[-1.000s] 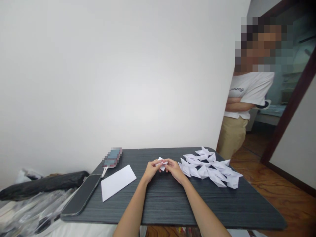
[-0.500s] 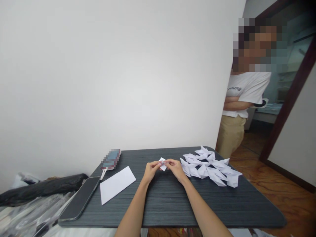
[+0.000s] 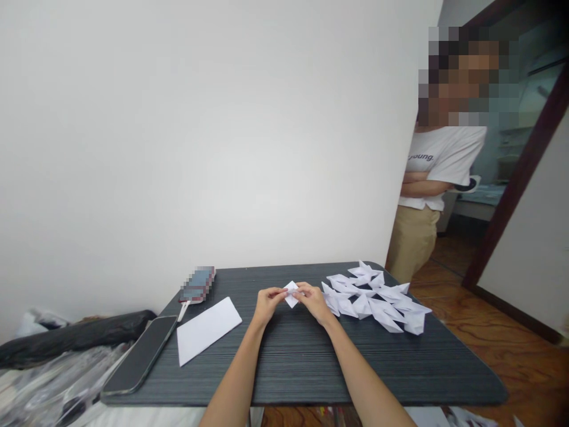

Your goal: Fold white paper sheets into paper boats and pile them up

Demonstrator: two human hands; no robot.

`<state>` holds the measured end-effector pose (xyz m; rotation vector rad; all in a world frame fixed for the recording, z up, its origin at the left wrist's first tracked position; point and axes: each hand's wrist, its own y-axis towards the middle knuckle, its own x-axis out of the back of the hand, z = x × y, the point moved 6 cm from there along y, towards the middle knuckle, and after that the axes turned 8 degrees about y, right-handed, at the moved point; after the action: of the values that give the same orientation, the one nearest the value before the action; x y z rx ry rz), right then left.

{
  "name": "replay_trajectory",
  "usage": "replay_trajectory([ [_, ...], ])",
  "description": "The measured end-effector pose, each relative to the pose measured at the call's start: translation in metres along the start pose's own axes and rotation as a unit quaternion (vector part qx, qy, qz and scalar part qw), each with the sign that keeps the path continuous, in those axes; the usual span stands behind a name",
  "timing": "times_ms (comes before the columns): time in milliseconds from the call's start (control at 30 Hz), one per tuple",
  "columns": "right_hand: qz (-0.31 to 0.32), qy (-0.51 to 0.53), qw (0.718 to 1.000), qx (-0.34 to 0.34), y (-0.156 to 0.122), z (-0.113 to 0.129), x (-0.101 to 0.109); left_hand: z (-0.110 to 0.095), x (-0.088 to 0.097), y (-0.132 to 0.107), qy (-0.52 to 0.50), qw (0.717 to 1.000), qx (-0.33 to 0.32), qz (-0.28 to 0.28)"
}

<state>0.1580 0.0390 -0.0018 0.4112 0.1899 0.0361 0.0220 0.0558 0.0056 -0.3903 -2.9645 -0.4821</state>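
Note:
Between my hands, above the middle of the dark table, is a small folded piece of white paper (image 3: 291, 287), diamond-shaped as seen from here. My left hand (image 3: 269, 302) pinches its left corner between thumb and fingers. On the opposite corner my right hand (image 3: 313, 299) has a like pinch. Several folded paper boats (image 3: 377, 299) with pointed ends lie in a cluster just right of my right hand. A stack of white paper (image 3: 208, 331) rests on the table to the left of my left hand.
The dark table (image 3: 302, 373) stands against a white wall (image 3: 222, 136). At its left edge lie a black phone (image 3: 142, 356) and a blurred-out device (image 3: 198, 284). Plastic-wrapped things (image 3: 57, 379) are left of the table. A person (image 3: 418, 219) stands with folded arms by the doorway.
Both hands have drawn slightly apart along the folded paper, so more of its diamond shape shows. The whole view has shifted a little; the other things lie as before.

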Motion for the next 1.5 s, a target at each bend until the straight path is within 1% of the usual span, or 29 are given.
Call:
replay_trajectory([
  [100,-0.011,0.025,1.000,-0.003,-0.001,0.001,0.001,0.000,-0.002,-0.001,-0.004,1.000,0.010,0.008],
  [233,-0.052,0.067,0.996,-0.030,-0.002,-0.003,0.003,-0.001,-0.004,-0.002,-0.019,1.000,0.011,-0.001],
  [300,-0.068,0.066,0.995,-0.034,-0.002,-0.003,0.005,-0.002,-0.004,-0.002,-0.029,0.999,0.011,-0.006],
  [400,-0.074,0.056,0.995,-0.034,-0.002,-0.002,0.005,-0.002,-0.005,-0.002,-0.034,0.999,0.021,-0.009],
  [567,-0.072,0.080,0.993,-0.044,-0.002,-0.002,0.005,-0.004,-0.007,-0.004,-0.025,0.999,0.021,-0.005],
  [767,-0.072,0.036,0.995,-0.057,-0.003,-0.004,0.009,-0.006,-0.011,-0.006,-0.016,1.000,0.013,0.020],
  [1000,-0.043,0.020,0.998,-0.045,-0.002,-0.007,0.006,-0.005,-0.011,-0.002,0.018,0.999,-0.025,0.021],
  [1167,-0.054,0.037,0.997,-0.051,-0.003,-0.008,0.005,-0.002,-0.011,-0.002,0.010,1.000,-0.015,0.026],
  [1233,-0.051,0.065,0.995,-0.054,-0.003,-0.007,0.004,-0.001,-0.010,-0.002,-0.001,1.000,-0.001,0.020],
  [1333,-0.032,0.102,0.992,-0.060,-0.003,-0.006,0.002,0.001,-0.007,0.000,-0.007,1.000,0.023,-0.004],
  [1500,-0.028,0.096,0.995,-0.023,-0.002,-0.002,0.003,0.005,-0.001,0.001,0.004,0.998,0.042,-0.036],
])
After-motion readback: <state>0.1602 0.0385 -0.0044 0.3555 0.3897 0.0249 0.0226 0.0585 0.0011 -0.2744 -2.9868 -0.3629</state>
